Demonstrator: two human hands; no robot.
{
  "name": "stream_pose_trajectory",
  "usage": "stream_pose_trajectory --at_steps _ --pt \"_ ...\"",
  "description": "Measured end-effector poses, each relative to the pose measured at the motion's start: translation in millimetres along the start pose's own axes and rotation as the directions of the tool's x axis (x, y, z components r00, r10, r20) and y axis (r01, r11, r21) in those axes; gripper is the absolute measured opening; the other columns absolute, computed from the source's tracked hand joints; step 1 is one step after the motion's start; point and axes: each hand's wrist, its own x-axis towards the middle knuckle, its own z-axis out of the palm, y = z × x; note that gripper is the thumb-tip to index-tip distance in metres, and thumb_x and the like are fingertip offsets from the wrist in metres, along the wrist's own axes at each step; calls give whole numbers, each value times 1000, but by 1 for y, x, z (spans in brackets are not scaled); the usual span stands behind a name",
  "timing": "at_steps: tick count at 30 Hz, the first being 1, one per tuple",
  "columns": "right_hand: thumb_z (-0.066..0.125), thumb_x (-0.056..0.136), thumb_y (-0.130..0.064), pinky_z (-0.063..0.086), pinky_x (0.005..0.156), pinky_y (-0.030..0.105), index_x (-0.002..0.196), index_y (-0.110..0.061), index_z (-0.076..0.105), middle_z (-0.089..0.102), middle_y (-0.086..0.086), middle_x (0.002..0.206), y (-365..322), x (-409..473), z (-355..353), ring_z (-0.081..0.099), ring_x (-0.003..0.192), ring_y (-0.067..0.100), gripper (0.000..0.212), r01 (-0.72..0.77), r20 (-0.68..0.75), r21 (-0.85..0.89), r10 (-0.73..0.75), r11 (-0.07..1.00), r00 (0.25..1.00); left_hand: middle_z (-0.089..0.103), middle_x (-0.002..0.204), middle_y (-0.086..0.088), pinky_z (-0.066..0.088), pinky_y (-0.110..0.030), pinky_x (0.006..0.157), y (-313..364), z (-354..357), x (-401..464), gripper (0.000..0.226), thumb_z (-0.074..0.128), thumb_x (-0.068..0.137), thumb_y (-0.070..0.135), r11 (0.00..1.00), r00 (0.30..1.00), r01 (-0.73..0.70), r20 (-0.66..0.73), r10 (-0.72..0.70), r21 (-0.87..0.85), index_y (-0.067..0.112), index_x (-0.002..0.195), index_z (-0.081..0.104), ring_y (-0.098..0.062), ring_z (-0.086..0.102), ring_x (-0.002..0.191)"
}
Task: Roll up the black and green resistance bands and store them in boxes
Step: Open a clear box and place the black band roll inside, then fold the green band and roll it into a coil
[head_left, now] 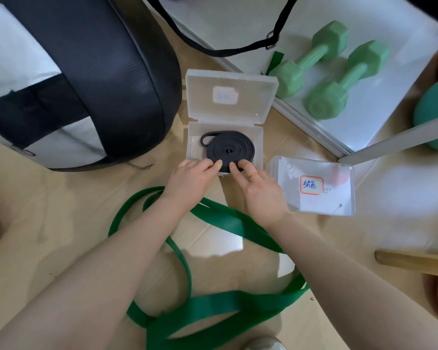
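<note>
The black resistance band (228, 148), rolled into a flat coil, lies inside an open clear plastic box (195, 137) whose lid (250, 97) stands back. My left hand (192, 178) and my right hand (256, 188) both hold the coil's near edge with their fingertips at the box's front rim. A loose end of the band loops out at the coil's upper left. The green resistance band (228, 226) lies unrolled in loose loops on the floor under my forearms. A second clear box (316, 188), shut and with a red-bordered label, sits to the right.
A large black-and-white punching bag (74, 79) lies at the left, close to the open box. Two green dumbbells (334, 72) rest on a white shelf board at the upper right, with a black strap (238, 49) behind. A teal ball (435, 114) sits far right.
</note>
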Motion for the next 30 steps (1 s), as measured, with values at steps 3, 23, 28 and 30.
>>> stream_pose_trajectory --at_steps 3,23,28,30 --pt "79 41 2 53 60 30 110 -8 67 66 12 102 2 1 -7 65 75 29 71 -41 82 15 40 999 996 45 134 -10 29 -39 102 3 -4 -5 53 45 92 5 997 998 54 21 -56 61 17 142 35 -28 40 124" --pt "68 79 -14 36 103 52 122 -2 54 46 21 137 61 -88 -39 45 124 43 46 -292 319 57 260 955 912 27 152 -3 21 -37 112 52 0 -17 47 40 92 10 992 995 73 76 -66 -107 12 139 39 -20 20 141" --pt "52 74 -23 51 81 32 112 -7 62 65 10 108 13 -77 -26 64 93 30 42 -12 364 104 -27 994 931 42 139 -4 31 -36 100 50 11 -41 41 43 91 6 968 983 162 115 -142 -189 9 131 48 -26 38 126" --pt "27 79 -26 48 85 33 120 -1 56 61 15 115 -10 -71 -21 60 100 33 56 0 453 97 -44 995 890 40 142 -4 29 -36 102 43 17 -56 44 43 91 5 961 969 201 182 -166 -192 10 134 46 -26 36 128"
